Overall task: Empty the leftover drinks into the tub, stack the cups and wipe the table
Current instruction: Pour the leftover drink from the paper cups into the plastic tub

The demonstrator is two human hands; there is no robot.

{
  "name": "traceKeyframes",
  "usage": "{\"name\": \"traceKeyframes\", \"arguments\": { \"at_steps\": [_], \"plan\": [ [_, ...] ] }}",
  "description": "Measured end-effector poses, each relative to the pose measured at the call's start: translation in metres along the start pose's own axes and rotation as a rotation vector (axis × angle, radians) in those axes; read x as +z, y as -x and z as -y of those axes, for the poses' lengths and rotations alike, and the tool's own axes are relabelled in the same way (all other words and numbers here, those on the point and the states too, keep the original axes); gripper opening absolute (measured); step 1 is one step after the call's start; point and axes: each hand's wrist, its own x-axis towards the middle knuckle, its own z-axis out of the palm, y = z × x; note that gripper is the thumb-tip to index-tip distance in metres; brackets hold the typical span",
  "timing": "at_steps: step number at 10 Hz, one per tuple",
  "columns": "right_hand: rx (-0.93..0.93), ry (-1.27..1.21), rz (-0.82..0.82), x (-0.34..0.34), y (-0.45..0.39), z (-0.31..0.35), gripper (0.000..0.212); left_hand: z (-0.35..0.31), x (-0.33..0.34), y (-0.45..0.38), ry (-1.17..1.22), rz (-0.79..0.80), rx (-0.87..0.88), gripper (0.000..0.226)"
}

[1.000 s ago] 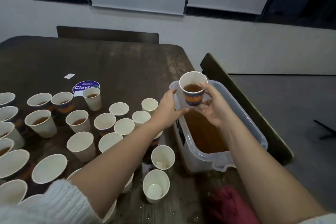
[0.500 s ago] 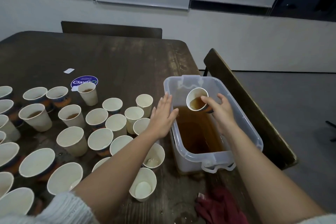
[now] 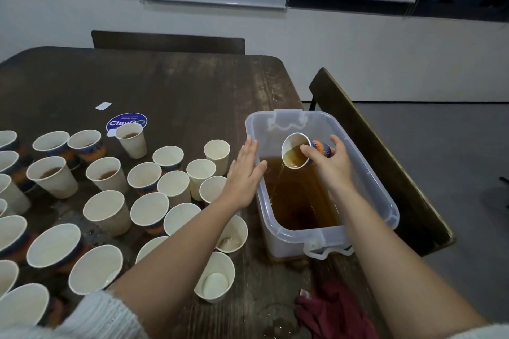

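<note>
My right hand (image 3: 329, 165) grips a paper cup (image 3: 296, 150) with an orange and blue print, tipped over the clear plastic tub (image 3: 369, 173). A thin stream of brown drink runs from the cup's lip into the brown liquid in the tub. My left hand (image 3: 245, 173) rests flat with straight fingers against the tub's left rim. Several white paper cups (image 3: 108, 212) stand on the dark wooden table (image 3: 179, 91) to the left, some holding brown drink. A dark red cloth (image 3: 330, 314) lies by the table's near edge.
A round blue sticker (image 3: 125, 121) and a small white label (image 3: 103, 106) lie on the table beyond the cups. A dark chair back (image 3: 385, 151) stands right of the tub, another chair (image 3: 168, 41) at the far side. Wet spots show near the cloth.
My left hand let go of the cup and moved to the tub's rim. My right hand lowered the cup over the tub and tipped it until the drink pours out.
</note>
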Motion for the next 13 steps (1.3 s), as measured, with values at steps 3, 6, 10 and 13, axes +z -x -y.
{"name": "traceKeyframes", "arguments": {
  "at_steps": [3, 6, 10, 13],
  "plan": [
    [-0.045, 0.060, -0.002, 0.0003, -0.0028, -0.0058, 0.087, 0.0007, 0.0013, -0.0010, 0.016, -0.005, -0.003, 0.056],
    [-0.073, 0.069, -0.009, 0.0000, -0.0035, -0.0074, 0.088, 0.0024, 0.0016, -0.0021, 0.010, -0.007, 0.000, 0.056],
    [-0.115, 0.098, -0.045, 0.0011, -0.0039, -0.0077, 0.091, 0.0016, 0.0016, -0.0017, 0.018, -0.009, 0.004, 0.055],
    [-0.153, 0.114, -0.066, 0.0012, -0.0024, -0.0063, 0.090, 0.0039, 0.0020, -0.0018, 0.030, -0.018, 0.021, 0.055]
  ]
}}
